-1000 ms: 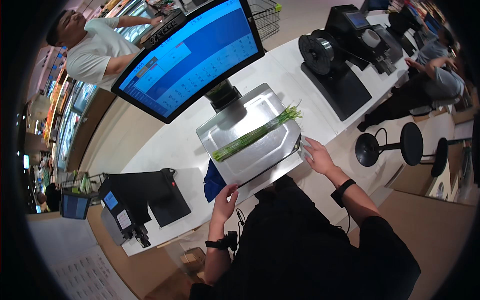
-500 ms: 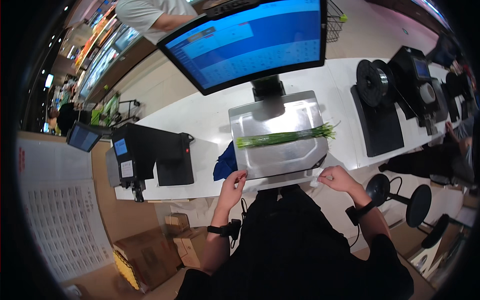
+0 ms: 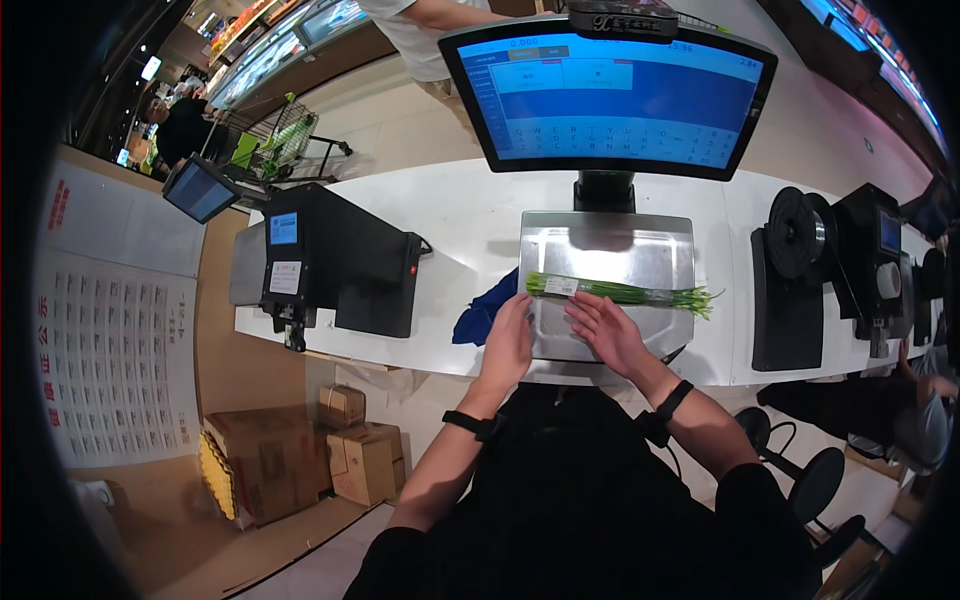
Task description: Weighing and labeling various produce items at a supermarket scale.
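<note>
A bunch of long green chives [image 3: 640, 295] lies across the steel plate of a weighing scale [image 3: 650, 240]. Near its left end sits a white label [image 3: 560, 286]. My right hand [image 3: 612, 335] has its fingers spread, the tips at the label's right edge and the stalks. Beside the left end of the bunch is my left hand [image 3: 508, 345], fingers stretched out and holding nothing visible; whether they touch the stalks I cannot tell. Behind the plate stands the scale's screen [image 3: 620, 110], lit blue.
A blue cloth [image 3: 485, 312] lies left of the scale. Black machines stand on the white counter, one to the left [image 3: 345, 260] and one with a reel [image 3: 797, 235] to the right. Cardboard boxes [image 3: 265, 465] sit below left. A person [image 3: 415, 40] stands behind the screen.
Both hands have come up from the plate's front edge to the bunch. The small white piece is no longer pinched in my right hand, and a label shows on the chives. The view has turned.
</note>
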Available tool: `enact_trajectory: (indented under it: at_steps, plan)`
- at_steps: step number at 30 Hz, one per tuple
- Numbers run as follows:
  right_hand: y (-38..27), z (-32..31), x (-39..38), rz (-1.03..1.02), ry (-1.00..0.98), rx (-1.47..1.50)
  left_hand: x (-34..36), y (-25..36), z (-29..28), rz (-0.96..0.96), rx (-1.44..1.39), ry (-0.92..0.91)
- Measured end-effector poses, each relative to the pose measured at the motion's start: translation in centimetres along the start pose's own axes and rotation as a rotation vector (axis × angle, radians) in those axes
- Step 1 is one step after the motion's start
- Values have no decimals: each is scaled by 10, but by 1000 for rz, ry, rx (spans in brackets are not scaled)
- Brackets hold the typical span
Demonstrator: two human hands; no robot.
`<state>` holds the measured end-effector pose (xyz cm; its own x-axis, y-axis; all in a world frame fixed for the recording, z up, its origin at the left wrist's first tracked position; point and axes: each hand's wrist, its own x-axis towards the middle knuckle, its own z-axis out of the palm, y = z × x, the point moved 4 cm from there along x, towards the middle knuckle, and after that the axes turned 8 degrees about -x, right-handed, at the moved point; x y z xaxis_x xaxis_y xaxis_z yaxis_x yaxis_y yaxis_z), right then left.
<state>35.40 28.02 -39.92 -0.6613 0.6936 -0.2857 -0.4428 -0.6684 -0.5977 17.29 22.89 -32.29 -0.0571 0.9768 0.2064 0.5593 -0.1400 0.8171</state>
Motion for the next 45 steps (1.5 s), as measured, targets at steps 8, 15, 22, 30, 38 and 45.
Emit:
enact_trajectory:
  at_steps: [8,15,22,30,38,45]
  plan:
    - [1,3,-1,5,88,-15,16,-21,51,157,206,-205]
    - [-36,-23,-27,-116,483,-973,14,-15,70,71,379,-222]
    - [-93,-13,-12,-657,301,-2043,13,-16,58,213,546,-410]
    - [-94,1,11,-567,7,-2102,-18,3,-21,126,182,-276]
    - [-45,87,111,-290,333,-1395,-85,-34,-108,-58,87,16]
    - [-22,125,203,-243,535,-975,-127,-85,-164,-197,-23,29]
